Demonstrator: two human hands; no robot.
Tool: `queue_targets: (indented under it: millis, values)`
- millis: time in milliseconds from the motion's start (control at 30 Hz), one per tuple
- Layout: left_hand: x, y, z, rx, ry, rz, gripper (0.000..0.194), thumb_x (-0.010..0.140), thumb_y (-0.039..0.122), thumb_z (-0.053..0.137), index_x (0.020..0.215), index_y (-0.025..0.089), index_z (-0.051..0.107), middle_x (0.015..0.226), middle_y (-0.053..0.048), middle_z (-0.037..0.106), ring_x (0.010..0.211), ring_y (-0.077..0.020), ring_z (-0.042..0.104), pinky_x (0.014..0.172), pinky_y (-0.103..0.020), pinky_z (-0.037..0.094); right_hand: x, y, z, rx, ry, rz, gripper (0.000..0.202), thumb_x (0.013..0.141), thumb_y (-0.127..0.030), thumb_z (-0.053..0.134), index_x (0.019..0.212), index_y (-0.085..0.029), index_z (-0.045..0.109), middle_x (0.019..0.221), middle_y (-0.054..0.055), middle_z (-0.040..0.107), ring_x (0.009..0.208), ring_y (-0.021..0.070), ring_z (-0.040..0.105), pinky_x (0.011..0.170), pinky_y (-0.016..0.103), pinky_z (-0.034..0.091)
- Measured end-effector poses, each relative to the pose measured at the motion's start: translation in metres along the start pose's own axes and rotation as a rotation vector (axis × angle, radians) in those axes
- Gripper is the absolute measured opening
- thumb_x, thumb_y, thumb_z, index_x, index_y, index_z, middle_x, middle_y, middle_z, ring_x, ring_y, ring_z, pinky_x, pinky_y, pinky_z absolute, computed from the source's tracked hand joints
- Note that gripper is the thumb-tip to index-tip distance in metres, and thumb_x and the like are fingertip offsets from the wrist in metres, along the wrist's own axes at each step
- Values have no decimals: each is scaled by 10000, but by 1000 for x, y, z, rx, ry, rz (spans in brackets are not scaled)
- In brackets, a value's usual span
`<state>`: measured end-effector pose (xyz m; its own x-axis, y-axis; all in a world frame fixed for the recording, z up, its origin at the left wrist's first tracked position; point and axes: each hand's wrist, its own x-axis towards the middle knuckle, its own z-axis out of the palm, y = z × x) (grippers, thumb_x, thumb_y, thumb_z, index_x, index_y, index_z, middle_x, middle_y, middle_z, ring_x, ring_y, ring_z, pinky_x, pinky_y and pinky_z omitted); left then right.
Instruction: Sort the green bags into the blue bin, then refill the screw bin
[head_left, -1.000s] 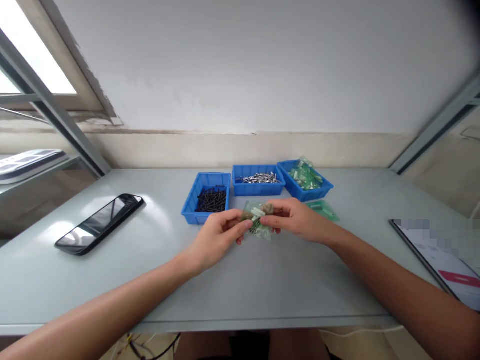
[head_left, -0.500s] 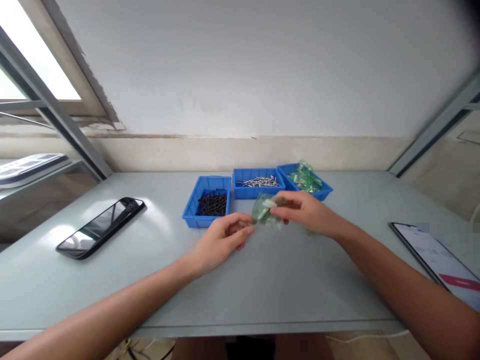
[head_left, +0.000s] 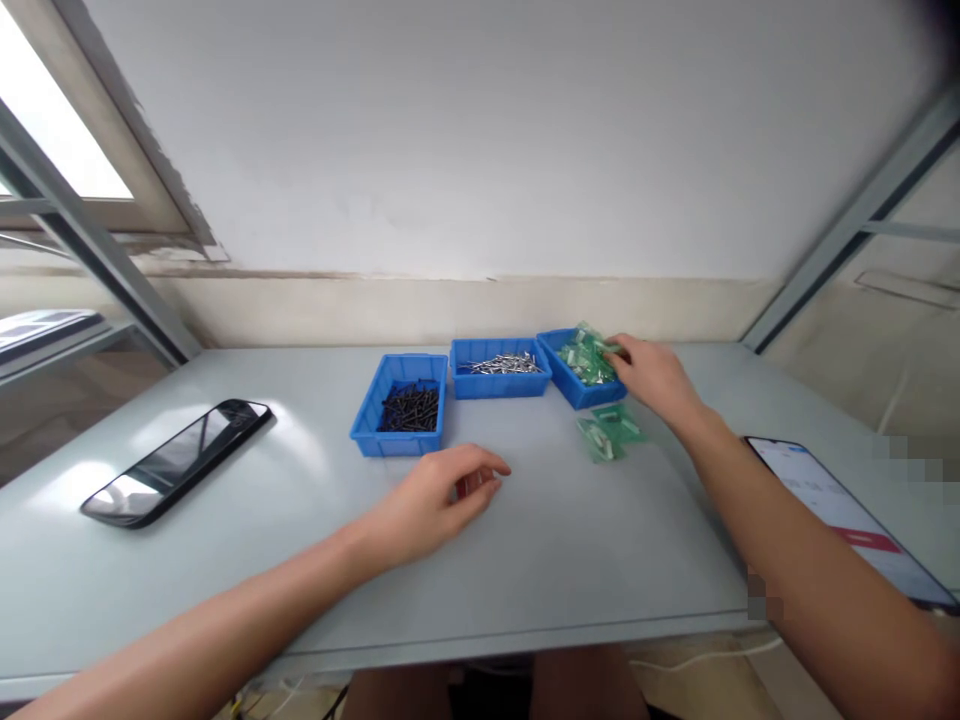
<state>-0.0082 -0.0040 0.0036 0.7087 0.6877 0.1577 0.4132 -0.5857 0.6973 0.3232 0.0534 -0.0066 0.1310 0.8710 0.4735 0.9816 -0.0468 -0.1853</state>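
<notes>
My left hand (head_left: 431,505) hovers over the grey table, thumb and curled fingers apart, holding nothing that I can see. At the right blue bin (head_left: 586,396), my right hand (head_left: 652,375) has its thumb and fingertips closed on the edge of a green plastic bag (head_left: 600,352) in the heap there; the fingertips are partly hidden. Small pale pieces show through the bags. In front of that bin, green bags with pale pieces (head_left: 606,434) lie on the table.
The middle blue bin (head_left: 501,386) holds silver nail-like pieces; the left blue bin (head_left: 396,445) holds black screws. A dark phone-like device (head_left: 180,465) lies at left. On the right, a lit phone (head_left: 825,500) lies near my forearm. Metal posts flank the table.
My right hand has let go of the green bag, which now lies on the table, and has moved right to the bin of bags. My left hand has come away from the bag.
</notes>
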Motion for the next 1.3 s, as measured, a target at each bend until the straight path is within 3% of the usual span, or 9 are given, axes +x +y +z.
queue_targets:
  millis: [233,333,433,567,667,833,967,1133,1300]
  values:
    - [7,-5,16,281,-76,238,223,902,200,437,1035,170,614,980,-82,617,913,-184,592,823,-294,477,0,-5,-8,21,-14,-11,522,940,-465,295,701,-181,664,771,135,656,770,266,604,672,344,392]
    - [38,8,44,479,-122,384,260,873,256,505,1092,149,595,1087,-130,588,983,-241,576,868,-365,474,2,-11,-9,68,143,-7,438,924,-450,355,824,-172,679,888,140,643,867,275,589,749,368,421]
    - [81,26,78,649,-69,516,282,885,260,480,1108,124,586,1216,-177,534,1109,-302,527,898,-412,451,1,-22,-12,203,329,-84,301,898,-373,439,977,-176,653,952,117,636,857,246,587,796,369,442]
    - [120,33,104,708,-74,503,337,906,265,454,1154,67,571,1162,-203,583,1166,-322,511,936,-425,431,-4,-36,-18,348,361,-201,241,885,-290,460,1033,-183,618,926,92,634,828,219,594,772,346,463]
    - [112,22,94,698,-107,498,289,930,251,414,1059,105,627,1063,-157,642,1002,-260,620,911,-398,459,-9,-46,-21,418,359,-272,234,881,-262,463,1047,-180,605,901,88,637,847,217,593,782,344,462]
    - [56,0,45,678,-145,486,297,936,220,414,1166,138,584,1191,-143,608,1086,-249,591,952,-381,462,-22,-70,-24,491,233,-361,212,895,-255,447,1011,-196,614,888,78,647,858,211,588,808,337,449]
    - [23,-13,19,695,-124,451,311,957,237,382,1172,127,577,1246,-158,570,1140,-249,551,993,-395,438,-39,-95,-22,458,-92,-594,221,905,-219,431,952,-167,641,889,80,656,869,201,585,806,321,439]
    - [10,-17,4,690,-112,342,341,912,370,497,1156,145,574,1076,-120,616,1008,-263,578,871,-419,485,-48,-105,-12,396,-525,-714,190,891,-228,490,934,-179,668,894,67,648,857,194,591,776,317,449]
    - [5,-13,-8,583,-182,239,251,896,292,540,1098,154,596,1009,-85,625,947,-228,598,825,-349,494,-46,-96,-3,315,-505,-610,206,902,-274,495,961,-178,667,956,91,621,943,229,570,825,372,453]
